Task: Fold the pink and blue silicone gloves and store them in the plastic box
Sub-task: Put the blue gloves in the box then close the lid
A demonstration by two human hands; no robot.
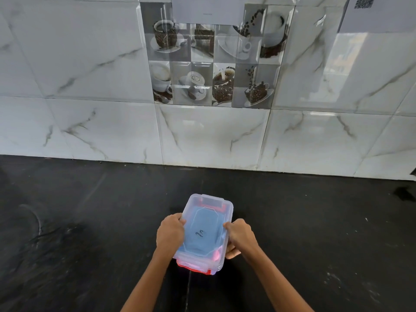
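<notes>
Plastic box [208,204]: lidded, on black desk [90,221], blue glove [202,230] inside.
Left hand [170,233]: fingers clamped on box side.
Right hand [240,236]: fingers clamped on opposite side.

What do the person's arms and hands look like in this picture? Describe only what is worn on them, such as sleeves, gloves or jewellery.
Both forearms are bare as far as the picture shows; no sleeve comes into view. The left hand and the right hand wear no gloves. No ring, watch or bracelet shows on either hand or wrist.

black countertop [90,221] – marble wall tiles [90,64], coffee-print tile panel [213,64]
</notes>
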